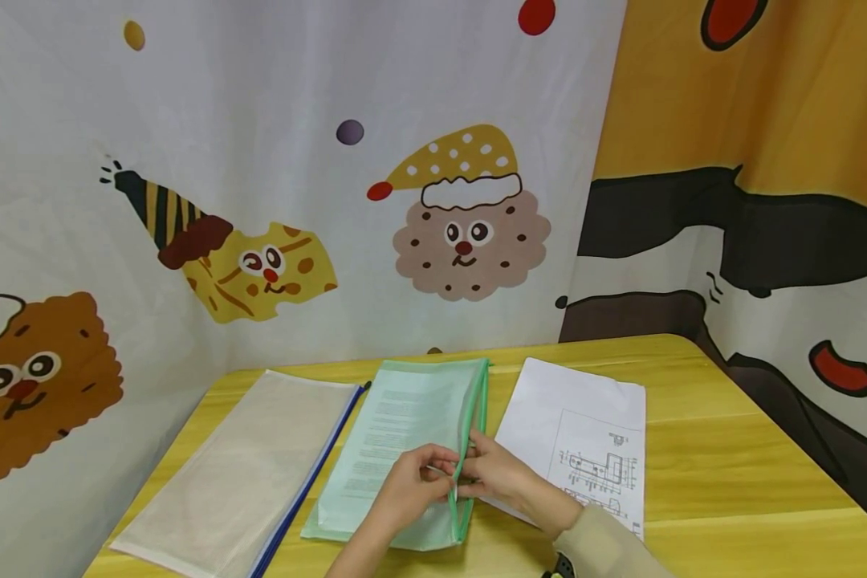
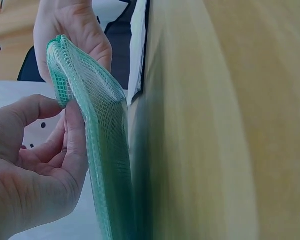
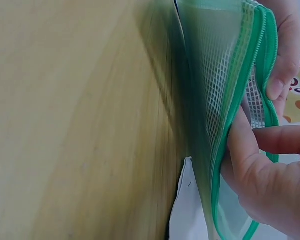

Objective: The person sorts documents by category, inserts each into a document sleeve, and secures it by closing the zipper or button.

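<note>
A mint-green mesh zipper pouch (image 1: 397, 417) lies on the table before me, with printed sheets showing through its upper side. Its zipped side faces right and gapes apart. My left hand (image 1: 413, 488) pinches the upper edge of that opening between thumb and fingers, lifting it off the lower edge. From the right, my right hand (image 1: 506, 474) reaches in between the two edges with extended fingers. In the right wrist view, green zipper teeth (image 3: 260, 40) line the gap, and the right fingers (image 3: 242, 137) go inside, their tips partly hidden.
Left of the green pouch lies a pale pouch (image 1: 246, 466) with a blue zipper edge. Loose white sheets (image 1: 549, 401), the top one with a technical drawing, lie to the right. The yellow wooden table (image 1: 730, 466) ends at a cartoon-printed curtain (image 1: 282, 104).
</note>
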The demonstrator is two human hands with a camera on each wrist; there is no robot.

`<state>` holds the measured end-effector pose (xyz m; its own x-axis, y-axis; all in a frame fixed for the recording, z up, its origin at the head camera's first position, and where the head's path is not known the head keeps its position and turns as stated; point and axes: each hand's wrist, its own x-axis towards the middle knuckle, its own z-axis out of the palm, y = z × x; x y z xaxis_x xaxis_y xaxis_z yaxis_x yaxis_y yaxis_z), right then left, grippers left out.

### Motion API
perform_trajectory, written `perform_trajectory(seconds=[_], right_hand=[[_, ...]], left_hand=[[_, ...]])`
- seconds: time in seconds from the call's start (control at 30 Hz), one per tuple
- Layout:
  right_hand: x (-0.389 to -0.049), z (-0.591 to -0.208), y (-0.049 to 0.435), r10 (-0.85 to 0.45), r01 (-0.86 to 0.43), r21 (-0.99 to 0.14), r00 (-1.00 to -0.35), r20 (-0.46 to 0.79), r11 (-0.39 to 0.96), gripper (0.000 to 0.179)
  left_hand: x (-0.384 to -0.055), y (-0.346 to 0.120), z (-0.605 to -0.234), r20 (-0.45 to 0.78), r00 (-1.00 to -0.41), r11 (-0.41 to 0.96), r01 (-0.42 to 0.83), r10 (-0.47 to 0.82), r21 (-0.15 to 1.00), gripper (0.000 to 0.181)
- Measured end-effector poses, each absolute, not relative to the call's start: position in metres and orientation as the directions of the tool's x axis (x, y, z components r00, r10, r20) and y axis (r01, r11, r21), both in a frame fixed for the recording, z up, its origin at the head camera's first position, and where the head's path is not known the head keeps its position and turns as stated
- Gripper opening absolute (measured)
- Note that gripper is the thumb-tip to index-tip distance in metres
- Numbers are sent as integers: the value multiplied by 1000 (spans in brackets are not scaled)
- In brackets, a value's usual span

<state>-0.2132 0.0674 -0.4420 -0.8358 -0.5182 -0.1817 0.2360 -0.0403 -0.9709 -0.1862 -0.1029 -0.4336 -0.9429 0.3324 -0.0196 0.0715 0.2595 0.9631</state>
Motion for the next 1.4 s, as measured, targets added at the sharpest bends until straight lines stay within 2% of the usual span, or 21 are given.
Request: perform_trajectory(seconds=[0.67, 1.0, 1.4], right_hand=[[-213, -438, 78, -543, 253, -966, -819, -187, -49, 54], [-210, -434, 83, -556, 287, -954, -808, -193, -86, 67], [-206, -432, 97, -577, 271, -957, -799, -167, -98, 70]], left_hand=[[-187, -104, -437, -30, -940, 234, 54, 341, 971, 27], [-185, -104, -435, -48, -939, 239, 37, 341, 970, 26], [-186, -105, -439, -65, -934, 232, 19, 351, 972, 24]])
